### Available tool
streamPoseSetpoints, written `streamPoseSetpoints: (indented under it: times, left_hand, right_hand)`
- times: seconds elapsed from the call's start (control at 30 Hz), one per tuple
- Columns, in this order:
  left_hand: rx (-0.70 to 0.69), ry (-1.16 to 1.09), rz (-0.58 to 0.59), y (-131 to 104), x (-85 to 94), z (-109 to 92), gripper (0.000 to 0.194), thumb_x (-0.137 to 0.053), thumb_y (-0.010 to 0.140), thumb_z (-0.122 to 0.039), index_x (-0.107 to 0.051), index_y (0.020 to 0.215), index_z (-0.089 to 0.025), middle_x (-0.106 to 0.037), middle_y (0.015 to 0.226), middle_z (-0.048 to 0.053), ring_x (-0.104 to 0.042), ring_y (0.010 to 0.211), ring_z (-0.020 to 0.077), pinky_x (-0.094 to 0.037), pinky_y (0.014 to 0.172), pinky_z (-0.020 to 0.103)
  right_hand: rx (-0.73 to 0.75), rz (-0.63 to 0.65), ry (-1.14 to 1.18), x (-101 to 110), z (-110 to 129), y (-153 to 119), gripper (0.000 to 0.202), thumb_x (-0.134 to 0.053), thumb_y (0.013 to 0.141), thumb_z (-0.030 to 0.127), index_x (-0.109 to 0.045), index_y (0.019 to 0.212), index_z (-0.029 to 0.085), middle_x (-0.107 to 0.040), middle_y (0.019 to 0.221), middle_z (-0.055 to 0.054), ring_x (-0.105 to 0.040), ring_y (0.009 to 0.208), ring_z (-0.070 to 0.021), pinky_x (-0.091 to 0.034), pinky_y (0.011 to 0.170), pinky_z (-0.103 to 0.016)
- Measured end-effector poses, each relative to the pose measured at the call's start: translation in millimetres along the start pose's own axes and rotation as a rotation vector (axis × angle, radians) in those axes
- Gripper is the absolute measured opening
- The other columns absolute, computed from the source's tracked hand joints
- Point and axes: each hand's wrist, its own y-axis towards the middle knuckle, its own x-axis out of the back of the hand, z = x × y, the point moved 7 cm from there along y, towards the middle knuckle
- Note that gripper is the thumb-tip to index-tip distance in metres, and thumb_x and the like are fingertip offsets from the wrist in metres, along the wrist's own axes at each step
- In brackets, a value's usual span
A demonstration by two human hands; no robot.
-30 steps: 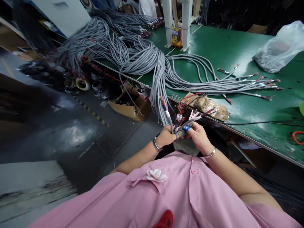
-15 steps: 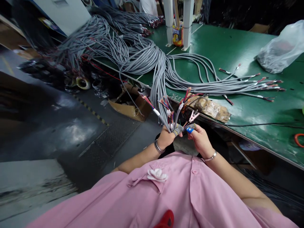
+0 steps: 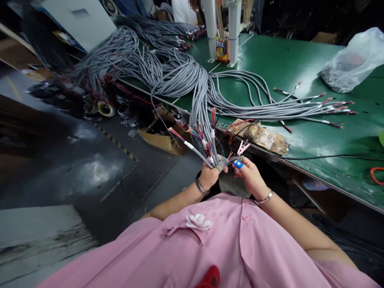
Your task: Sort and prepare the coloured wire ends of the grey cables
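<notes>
My left hand is closed round several grey multi-core cables, just over the bench's front edge. White bands wrap the cable ends, and red, blue and orange wires fan out from them. Grey finger covers sit on the fingers of both hands. Close beside it, my right hand is pinched, with a blue wrap on the thumb. Thin dark and orange wires show between the two hands, at the right fingertips. The exact point of the pinch is partly hidden by the fingers.
A large heap of grey cables lies across the green bench. Near its edge are a taped wooden block and a pink clip. A plastic bag stands at right, an open cardboard box below. White posts rise behind.
One cable end has shifted left, away from the right hand, to join the others by the left hand. The cable ends lean further left. Both hands stay close together.
</notes>
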Motion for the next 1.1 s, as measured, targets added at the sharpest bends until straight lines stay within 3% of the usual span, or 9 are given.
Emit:
streamPoseSetpoints:
  times: [0.1,0.2,0.4,0.73,1.1]
  left_hand:
    - [-0.007,0.016,0.046,-1,-1.4,-1,0.038,-0.063,0.085,-0.044,-0.064,0.059,-0.016,-0.064,0.058,0.003,-0.060,0.060,0.0135,-0.049,0.068,0.027]
    - [-0.021,-0.004,0.107,-2,-4.3,-3,0.037,-0.064,0.084,-0.043,-0.064,0.059,-0.016,-0.063,0.059,0.003,-0.059,0.060,0.0130,-0.048,0.066,0.027]
    - [0.004,-0.011,0.192,-3,-9.0,-2,0.033,-0.069,0.080,-0.041,-0.064,0.060,-0.015,-0.064,0.060,0.003,-0.059,0.060,0.0129,-0.049,0.064,0.026]
    - [-0.003,-0.033,0.000,-3,-1.6,0,0.034,-0.066,0.083,-0.040,-0.064,0.059,-0.016,-0.063,0.057,0.003,-0.059,0.059,0.0135,-0.048,0.064,0.027]
    - [-0.001,-0.094,-0.058,-1,3.2,7,0.031,-0.065,0.084,-0.037,-0.066,0.062,-0.016,-0.064,0.059,0.002,-0.060,0.059,0.0130,-0.049,0.067,0.027]
  right_hand:
    - [-0.043,0.055,0.071,-10,2,1,0.027,-0.072,0.078,0.041,-0.065,0.092,0.020,-0.054,0.061,0.004,-0.042,0.053,-0.0078,-0.036,0.053,-0.022]
    - [-0.045,0.060,0.144,-16,2,4,0.023,-0.074,0.076,0.037,-0.062,0.081,0.018,-0.054,0.055,0.004,-0.046,0.050,-0.0085,-0.032,0.050,-0.022]
    - [0.014,-0.043,0.134,-10,-5,8,0.020,-0.076,0.073,0.033,-0.063,0.079,0.018,-0.059,0.061,0.004,-0.050,0.050,-0.0078,-0.032,0.049,-0.022]
    - [0.043,-0.073,0.143,-10,-6,5,0.018,-0.075,0.076,0.033,-0.066,0.080,0.018,-0.059,0.059,0.004,-0.043,0.049,-0.0069,-0.034,0.048,-0.022]
    - [0.034,-0.101,0.153,-7,-13,3,0.018,-0.076,0.075,0.034,-0.067,0.079,0.019,-0.054,0.060,0.005,-0.040,0.052,-0.0072,-0.033,0.050,-0.023]
